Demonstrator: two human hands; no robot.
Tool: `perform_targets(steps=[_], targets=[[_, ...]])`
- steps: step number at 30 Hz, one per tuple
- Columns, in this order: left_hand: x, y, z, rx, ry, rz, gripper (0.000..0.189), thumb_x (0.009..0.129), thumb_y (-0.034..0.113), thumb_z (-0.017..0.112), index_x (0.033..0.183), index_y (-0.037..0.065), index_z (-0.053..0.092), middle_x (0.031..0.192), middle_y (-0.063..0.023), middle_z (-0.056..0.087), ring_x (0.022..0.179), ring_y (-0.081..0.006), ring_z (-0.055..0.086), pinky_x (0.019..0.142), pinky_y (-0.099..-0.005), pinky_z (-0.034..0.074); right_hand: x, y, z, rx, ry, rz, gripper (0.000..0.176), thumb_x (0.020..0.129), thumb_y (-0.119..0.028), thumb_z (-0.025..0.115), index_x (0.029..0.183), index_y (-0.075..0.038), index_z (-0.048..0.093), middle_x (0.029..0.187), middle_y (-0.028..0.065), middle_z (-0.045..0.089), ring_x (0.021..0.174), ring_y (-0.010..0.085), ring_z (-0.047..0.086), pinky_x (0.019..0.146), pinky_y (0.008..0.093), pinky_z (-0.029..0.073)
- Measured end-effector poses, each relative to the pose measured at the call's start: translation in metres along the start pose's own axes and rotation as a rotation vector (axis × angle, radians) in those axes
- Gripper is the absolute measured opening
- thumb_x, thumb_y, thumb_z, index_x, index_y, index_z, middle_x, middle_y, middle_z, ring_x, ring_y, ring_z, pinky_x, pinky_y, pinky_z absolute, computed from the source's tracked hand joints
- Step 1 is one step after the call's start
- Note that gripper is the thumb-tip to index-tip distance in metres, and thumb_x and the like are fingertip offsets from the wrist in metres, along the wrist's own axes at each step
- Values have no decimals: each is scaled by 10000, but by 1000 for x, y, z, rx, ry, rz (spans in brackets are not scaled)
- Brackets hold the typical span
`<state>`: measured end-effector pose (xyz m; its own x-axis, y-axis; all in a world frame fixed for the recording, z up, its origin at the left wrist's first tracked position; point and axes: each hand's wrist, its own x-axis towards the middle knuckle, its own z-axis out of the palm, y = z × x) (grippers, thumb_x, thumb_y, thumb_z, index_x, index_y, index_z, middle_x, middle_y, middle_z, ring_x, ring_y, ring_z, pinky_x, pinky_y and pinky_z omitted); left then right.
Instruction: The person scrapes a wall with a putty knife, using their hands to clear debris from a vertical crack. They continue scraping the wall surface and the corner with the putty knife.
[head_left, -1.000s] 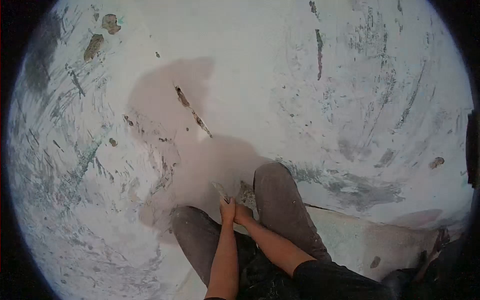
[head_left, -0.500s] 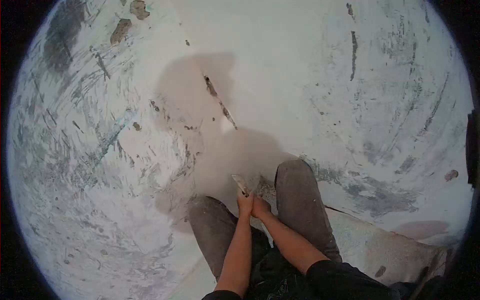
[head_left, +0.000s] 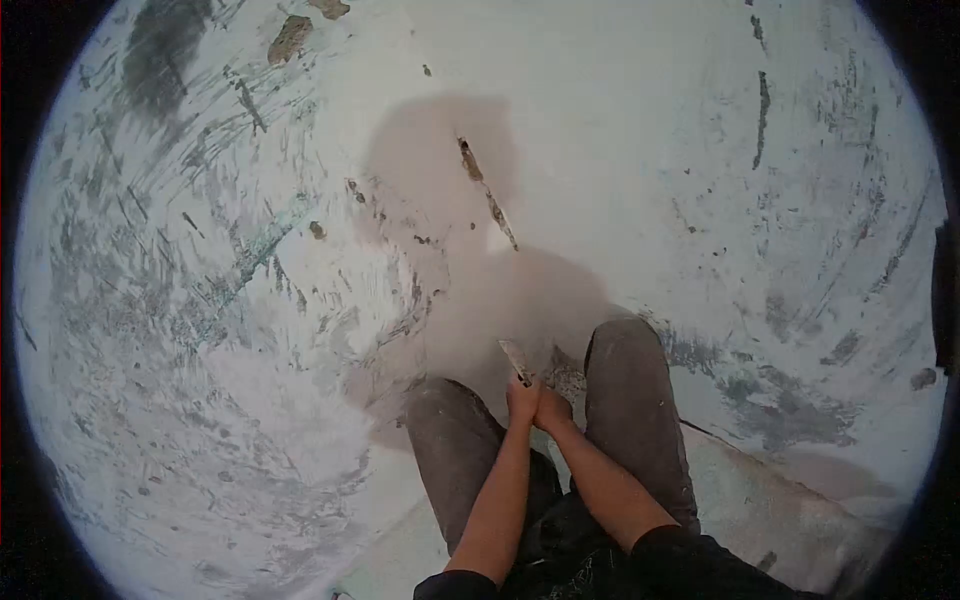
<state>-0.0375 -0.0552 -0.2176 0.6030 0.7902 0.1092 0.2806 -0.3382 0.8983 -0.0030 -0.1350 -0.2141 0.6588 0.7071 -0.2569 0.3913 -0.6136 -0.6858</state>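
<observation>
Scraper (head_left: 514, 357) juts forward from left hand (head_left: 521, 400) gripping it; right hand (head_left: 554, 409) alongside, grip unclear.

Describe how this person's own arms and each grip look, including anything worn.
A short black cloth left sleeve and a matching right sleeve leave the long, tapering left forearm and right forearm bare. No glove shows on the left grip or right grip, and no watch or bracelet can be made out.

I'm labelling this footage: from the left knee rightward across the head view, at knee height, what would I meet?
Left knee → left hand, a flat blade jutting from it → right hand → right knee → grey smear.
</observation>
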Motion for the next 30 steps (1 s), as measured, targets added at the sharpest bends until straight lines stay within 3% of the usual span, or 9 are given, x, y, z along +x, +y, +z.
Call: perform_targets(steps=[4,6,8,13,20,23,25,29,30], targets=[[-12,31,-8,87,-23,-104,350,818,240,665,1051,-8,583,949,-240,645,861,-381,638,750,-438,485,4,4,6,-65,-11,18,601,867,-303,604,1358,-27,394,1111,199,640,997,365,636,793,493,516],[-8,22,-6,82,-53,-112,537,780,340,729,1134,-24,557,1019,-230,660,962,-373,646,809,-432,495,-1,-3,1,-71,29,-4,625,866,-311,614,1383,-49,378,1133,204,632,1023,360,628,802,492,516],[6,-13,10,130,17,-183,506,783,324,719,1132,-9,566,1027,-234,651,970,-384,632,807,-437,490,-8,-8,-9,-31,46,-70,631,864,-328,620,1386,-63,384,1141,204,630,1034,358,626,813,488,517],[0,7,-2,47,-62,-79,483,809,318,682,1153,4,553,1051,-241,622,988,-383,611,830,-444,482,-1,-7,-11,-60,-106,23,652,841,-408,632,1347,-56,419,1120,197,645,1008,362,639,815,482,517],[-8,21,0,138,-27,-155,483,834,287,661,1191,-9,531,1016,-234,637,971,-397,621,829,-445,484,4,9,8,2,31,-26,622,861,-420,607,1322,-35,443,1121,209,638,1005,361,639,822,481,515],[-5,17,3,48,56,5,467,855,295,643,1185,-16,532,1015,-230,637,949,-393,626,829,-440,485,18,15,13,-113,19,-106,624,877,-397,598,1352,-34,420,1125,219,630,1023,357,632,818,482,515],[-9,28,-6,67,-30,-106,434,895,309,605,1171,-20,543,1004,-220,638,934,-351,638,818,-416,488,15,12,9,-114,-81,-34,648,894,-372,584,1410,-51,359,1198,222,593,1055,358,613,822,479,512],[2,55,-15,-122,8,30,370,954,280,535,1165,-24,553,992,-179,641,919,-281,631,813,-375,482,-24,-34,-37,72,37,-56,686,894,-335,601,1445,-46,312,1251,225,562,1078,376,594,846,482,494],[11,52,-15,-155,11,93,356,970,272,514,1162,-24,558,986,-165,642,911,-264,624,810,-364,479,-19,-31,-31,169,267,-130,734,872,-278,637,1465,-37,278,1265,231,549,1102,377,578,876,476,470]])
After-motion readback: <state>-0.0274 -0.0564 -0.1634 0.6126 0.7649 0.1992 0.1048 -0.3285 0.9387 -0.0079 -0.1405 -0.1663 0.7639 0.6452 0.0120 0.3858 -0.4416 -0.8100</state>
